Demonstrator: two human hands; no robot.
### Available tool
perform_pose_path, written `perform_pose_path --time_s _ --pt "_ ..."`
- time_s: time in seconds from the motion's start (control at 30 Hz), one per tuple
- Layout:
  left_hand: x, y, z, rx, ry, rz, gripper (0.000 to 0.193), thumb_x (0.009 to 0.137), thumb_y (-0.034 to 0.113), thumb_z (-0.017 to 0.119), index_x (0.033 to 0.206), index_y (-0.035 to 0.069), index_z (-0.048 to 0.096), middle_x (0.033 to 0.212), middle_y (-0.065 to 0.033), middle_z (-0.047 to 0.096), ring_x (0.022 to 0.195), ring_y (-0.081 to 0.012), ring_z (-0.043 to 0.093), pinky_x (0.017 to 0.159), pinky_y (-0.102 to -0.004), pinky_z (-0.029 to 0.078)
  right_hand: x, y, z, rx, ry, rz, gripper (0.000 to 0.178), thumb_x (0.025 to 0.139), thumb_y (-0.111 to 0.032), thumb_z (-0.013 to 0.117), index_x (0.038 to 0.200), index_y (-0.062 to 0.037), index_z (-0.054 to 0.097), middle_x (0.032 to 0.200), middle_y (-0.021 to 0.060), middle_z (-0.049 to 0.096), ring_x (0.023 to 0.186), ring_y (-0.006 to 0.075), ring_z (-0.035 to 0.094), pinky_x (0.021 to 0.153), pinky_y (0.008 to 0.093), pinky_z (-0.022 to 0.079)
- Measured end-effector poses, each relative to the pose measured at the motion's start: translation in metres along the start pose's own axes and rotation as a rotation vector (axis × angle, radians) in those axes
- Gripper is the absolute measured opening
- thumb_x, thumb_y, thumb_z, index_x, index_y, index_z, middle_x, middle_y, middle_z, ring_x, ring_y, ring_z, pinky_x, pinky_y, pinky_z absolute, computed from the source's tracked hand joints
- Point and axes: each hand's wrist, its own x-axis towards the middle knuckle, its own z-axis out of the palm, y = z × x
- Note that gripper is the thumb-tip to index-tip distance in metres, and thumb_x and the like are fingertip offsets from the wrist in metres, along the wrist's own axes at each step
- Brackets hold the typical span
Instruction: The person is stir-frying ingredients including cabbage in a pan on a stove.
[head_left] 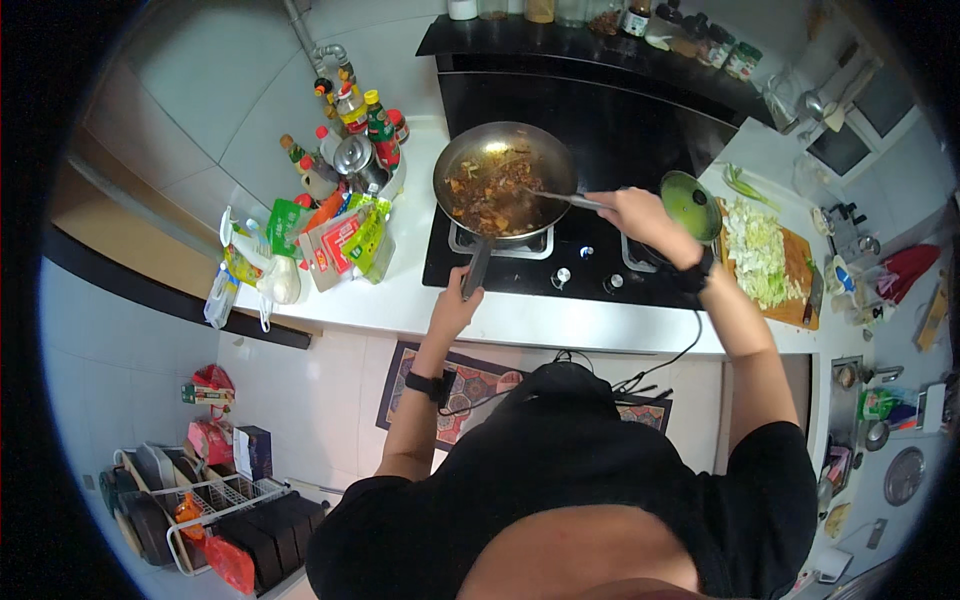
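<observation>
Black glass hob [520, 278]: round grey metal pan [455, 168] over left burner [538, 246]. Our left hand [455, 306] clasps its dark handle [479, 266], likely steadying; right hand [640, 217] grips long grey utensil [575, 200], stirring brown food [490, 195].

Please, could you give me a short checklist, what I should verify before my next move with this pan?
1. Left hand grips the long dark pan handle: ok, fingers closed around it.
2. Right hand holds the slim grey-handled spatula: ok.
3. Spatula's far end is inside the round metal frying pan: ok, at the brown chopped food.
4. Pan sits firmly on its burner: cannot tell, underside hidden.
5. Flame is lit: cannot tell, none visible.
6. Pale green chopped vegetable is cut: ok, piled on the brown wooden board.
</observation>
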Motion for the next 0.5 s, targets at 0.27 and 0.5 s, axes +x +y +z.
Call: perform_pose_path --time_s 0.27,0.5 --pt "0.001 0.001 -0.004 0.06 -0.043 -0.01 0.044 0.079 0.029 0.053 0.115 0.011 0.036 0.073 -0.022 0.059 0.067 -0.0394 0.058 0.059 -0.0436 0.044 0.061 -0.024 0.08 0.207 0.295 -0.022 0.039 0.082 -0.018 0.05 0.12 -0.0215 0.047 0.072 0.0175 0.061 0.064 0.0337 0.059 0.057 0.0422 0.048" --pt "0.001 0.001 -0.004 0.071 -0.069 0.008 0.045 0.079 0.029 0.053 0.115 0.01 0.035 0.083 -0.0239 0.059 0.073 -0.042 0.057 0.063 -0.0457 0.044 -0.019 -0.043 -0.043 -0.089 0.004 -0.129 0.032 0.077 -0.019 0.057 0.109 -0.0209 0.058 0.06 0.0123 0.058 0.054 0.0284 0.058 0.05 0.038 0.047"
